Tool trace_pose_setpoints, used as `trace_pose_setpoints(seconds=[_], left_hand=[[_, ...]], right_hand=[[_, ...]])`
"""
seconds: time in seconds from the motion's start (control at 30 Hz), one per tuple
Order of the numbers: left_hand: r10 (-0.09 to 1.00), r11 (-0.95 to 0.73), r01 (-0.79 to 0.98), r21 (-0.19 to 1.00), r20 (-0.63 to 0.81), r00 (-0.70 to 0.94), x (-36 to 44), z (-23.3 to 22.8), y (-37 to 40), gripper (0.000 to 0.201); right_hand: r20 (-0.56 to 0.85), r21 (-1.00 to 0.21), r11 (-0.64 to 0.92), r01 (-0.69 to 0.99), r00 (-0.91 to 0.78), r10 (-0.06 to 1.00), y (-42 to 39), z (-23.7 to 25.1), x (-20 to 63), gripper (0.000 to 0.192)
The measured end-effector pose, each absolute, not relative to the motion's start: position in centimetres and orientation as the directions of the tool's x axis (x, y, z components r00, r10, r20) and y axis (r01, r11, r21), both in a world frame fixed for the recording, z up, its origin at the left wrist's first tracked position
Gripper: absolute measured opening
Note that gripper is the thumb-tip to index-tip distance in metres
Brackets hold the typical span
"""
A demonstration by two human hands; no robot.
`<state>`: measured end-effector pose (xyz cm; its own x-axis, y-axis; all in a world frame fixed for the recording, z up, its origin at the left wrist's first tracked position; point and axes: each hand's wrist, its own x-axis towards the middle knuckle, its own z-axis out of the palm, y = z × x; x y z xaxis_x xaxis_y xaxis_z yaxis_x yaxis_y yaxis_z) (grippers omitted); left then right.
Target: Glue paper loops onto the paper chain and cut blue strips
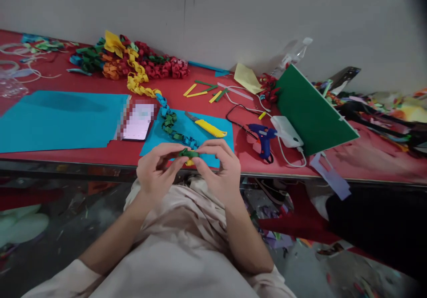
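Both hands pinch the near end of the paper chain [173, 126] just off the table [100, 153] edge: left hand [155, 171] steadying, right hand [220, 167] folding the green link, probably; creases should stay tight and square

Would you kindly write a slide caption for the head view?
Both hands, left and right, pinch the green end of a paper chain over a red table.

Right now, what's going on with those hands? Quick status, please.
Left hand and right hand both pinching the green end of the paper chain at the table edge. Chain trails back across the blue sheet. Yellow knife close behind, not touching.
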<state>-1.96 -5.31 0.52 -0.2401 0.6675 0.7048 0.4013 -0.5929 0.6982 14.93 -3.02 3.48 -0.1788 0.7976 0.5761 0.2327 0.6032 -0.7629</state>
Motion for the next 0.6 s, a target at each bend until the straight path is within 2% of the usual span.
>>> trace_pose_setpoints(seconds=[0.13,0.23,0.47,0.6], left_hand=[[0.583,-0.634,0.533,0.56,0.799,-0.146,-2.23,0.96,-4.98,0.011],[0.522,-0.669,0.575,0.471,0.848,-0.088,-2.25,1.28,-4.83,0.014],[0.551,-0.622,0.64,0.45,0.833,-0.05,-2.06,1.24,-5.11,0.018],[0.501,-0.599,0.724,0.343,0.865,0.005,-2.26,0.78,-5.2,0.028]], right_hand=[[0.57,-0.756,0.595,0.272,-0.172,0.803,-3.04,3.32,14.99,0.006],[0.566,-0.748,0.594,0.296,-0.183,0.804,-2.88,3.45,15.09,0.005],[0.581,-0.722,0.615,0.317,-0.207,0.787,-2.6,3.23,15.36,0.006],[0.577,-0.7,0.621,0.352,-0.232,0.783,-2.45,2.88,15.68,0.008]])
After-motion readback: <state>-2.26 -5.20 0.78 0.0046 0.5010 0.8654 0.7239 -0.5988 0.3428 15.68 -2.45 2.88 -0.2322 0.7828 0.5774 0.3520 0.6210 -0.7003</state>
